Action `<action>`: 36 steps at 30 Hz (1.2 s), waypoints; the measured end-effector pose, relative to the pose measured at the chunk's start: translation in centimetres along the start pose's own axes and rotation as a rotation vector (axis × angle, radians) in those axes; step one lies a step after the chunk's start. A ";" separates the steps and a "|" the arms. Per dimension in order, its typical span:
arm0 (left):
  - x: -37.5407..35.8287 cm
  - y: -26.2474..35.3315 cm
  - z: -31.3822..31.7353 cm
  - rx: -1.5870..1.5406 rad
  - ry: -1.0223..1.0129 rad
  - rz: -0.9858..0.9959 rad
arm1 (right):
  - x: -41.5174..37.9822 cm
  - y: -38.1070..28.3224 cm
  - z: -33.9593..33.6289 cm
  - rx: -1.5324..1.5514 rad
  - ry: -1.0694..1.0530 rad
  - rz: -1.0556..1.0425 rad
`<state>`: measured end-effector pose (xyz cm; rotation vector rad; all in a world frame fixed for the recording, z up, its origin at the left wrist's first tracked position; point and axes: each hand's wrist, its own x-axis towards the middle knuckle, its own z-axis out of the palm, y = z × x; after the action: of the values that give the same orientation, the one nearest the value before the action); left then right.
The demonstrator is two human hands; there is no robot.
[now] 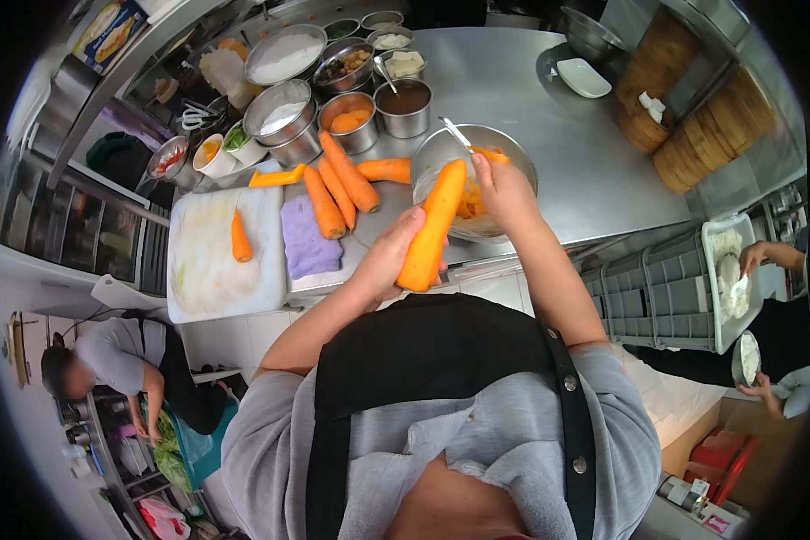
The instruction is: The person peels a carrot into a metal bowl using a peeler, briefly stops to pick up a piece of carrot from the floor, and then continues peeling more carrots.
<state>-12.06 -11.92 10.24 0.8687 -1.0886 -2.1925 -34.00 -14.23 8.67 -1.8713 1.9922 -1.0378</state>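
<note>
While the left hand [389,256] wraps its fingers [403,236] tight round the lower end of a big carrot [429,229], tilted up over the worktop's [549,135] near edge, the right hand [504,189] sits at the carrot's upper tip, fingers pinched shut on what looks like an orange-handled peeler [488,154], though the blade itself cannot be made out. The left fingers lie straight down the line of any stroke along the carrot, so a slip on the wet skin could nick them. Just beyond the right fingers, a steel bowl [513,148] of peelings stands near the edge; a knock from the wrist could tip it. Farther left of the fingers, loose carrots [342,184] by a purple cloth [308,238] could roll off
</note>
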 end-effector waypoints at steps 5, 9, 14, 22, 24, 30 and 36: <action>3.0 0.5 -1.7 -0.247 0.040 0.004 | 0.0 2.1 0.1 1.215 -0.545 0.493; 5.6 1.8 -2.0 -0.513 0.010 -0.096 | -0.2 1.2 -0.7 1.614 -0.771 0.688; 8.1 3.7 -0.4 -0.472 0.224 0.061 | -3.1 -1.4 -0.4 0.738 -0.267 0.082; 10.2 3.5 -0.1 -0.370 0.290 0.158 | -6.1 -4.7 -1.4 -0.220 0.015 -0.158; 10.6 3.0 -0.2 -0.373 0.284 0.176 | -6.2 -4.5 -1.2 -0.252 0.029 -0.167; 10.7 2.8 0.0 -0.339 0.346 0.162 | -5.9 -4.6 -0.7 -0.244 -0.059 -0.078; 9.7 0.7 2.3 -0.126 0.248 0.255 | -2.7 -1.8 -1.2 -0.098 0.012 0.014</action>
<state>-19.95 -17.92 8.91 0.8671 -0.8789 -1.8651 -32.88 -11.20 9.80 -1.9003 2.0955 -0.9665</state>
